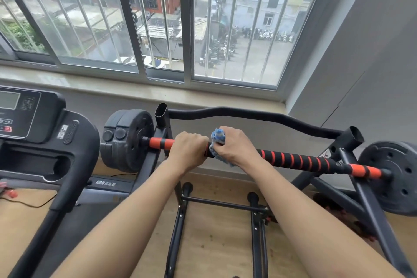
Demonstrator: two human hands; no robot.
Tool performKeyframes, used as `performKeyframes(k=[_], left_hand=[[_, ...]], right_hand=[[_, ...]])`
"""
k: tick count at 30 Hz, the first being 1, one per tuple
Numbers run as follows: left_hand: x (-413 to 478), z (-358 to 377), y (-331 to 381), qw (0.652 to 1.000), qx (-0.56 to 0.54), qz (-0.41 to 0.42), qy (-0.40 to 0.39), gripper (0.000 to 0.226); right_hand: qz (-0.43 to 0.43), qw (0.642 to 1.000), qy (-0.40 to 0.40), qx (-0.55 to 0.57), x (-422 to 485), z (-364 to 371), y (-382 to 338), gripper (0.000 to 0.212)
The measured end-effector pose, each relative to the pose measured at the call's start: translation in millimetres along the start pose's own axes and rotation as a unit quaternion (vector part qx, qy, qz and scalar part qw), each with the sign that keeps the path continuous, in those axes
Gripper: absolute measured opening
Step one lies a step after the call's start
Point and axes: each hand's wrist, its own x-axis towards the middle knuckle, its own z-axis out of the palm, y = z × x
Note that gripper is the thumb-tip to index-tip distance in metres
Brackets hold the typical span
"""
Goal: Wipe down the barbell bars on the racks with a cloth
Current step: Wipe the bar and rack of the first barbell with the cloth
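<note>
A long barbell bar sheathed in black foam with orange-red spiral bands point(293, 160) lies across the two uprights of a black tubular steel rack point(162, 117), sloping a little down toward the rack's right end. Round black weight plates sit on both ends outside the uprights: a pair at the left point(126, 140) and one at the right point(392, 176).

The left hand point(188, 150) grips the bare bar just inside the left upright, fingers curled over the top. Right beside it, the right hand point(234, 145) is wrapped round a fluffy blue microfibre cloth point(217, 136) and holds it against the bar (tufts of cloth stick out above the knuckles and hang below the palm). The two hands are nearly touching, both at the left part of the span between the uprights.

A curved black crossbar point(248, 113) joins the uprights at the rack's back edge. To the left of the rack stands a black treadmill with a grey display console point(33, 119). The rack stands on a light wooden floor point(214, 244), below a barred sliding window point(187, 29).
</note>
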Motion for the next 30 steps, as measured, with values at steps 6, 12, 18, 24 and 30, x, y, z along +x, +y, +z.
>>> performKeyframes(k=[6,12,18,24,30], left_hand=[[2,-15,-8,0.981,-0.152,0.019,-0.121,0.046],[-4,-27,-10,0.974,-0.166,0.000,-0.153,0.031],[-32,2,2,0.997,-0.059,-0.010,0.045,0.019],[-17,-27,-1,0.984,-0.133,-0.005,-0.123,0.072],[-37,-27,12,0.997,-0.036,0.037,-0.059,0.025]], right_hand=[[-0.005,1.000,-0.010,-0.016,-9,-1,-4,0.012],[-0.021,0.997,-0.038,-0.060,-16,-2,-6,0.014],[0.007,0.999,-0.013,-0.053,-15,7,-9,0.014],[-0.016,0.998,-0.044,-0.051,-30,5,-6,0.016],[-0.007,0.998,-0.023,-0.063,-35,9,-7,0.016]])
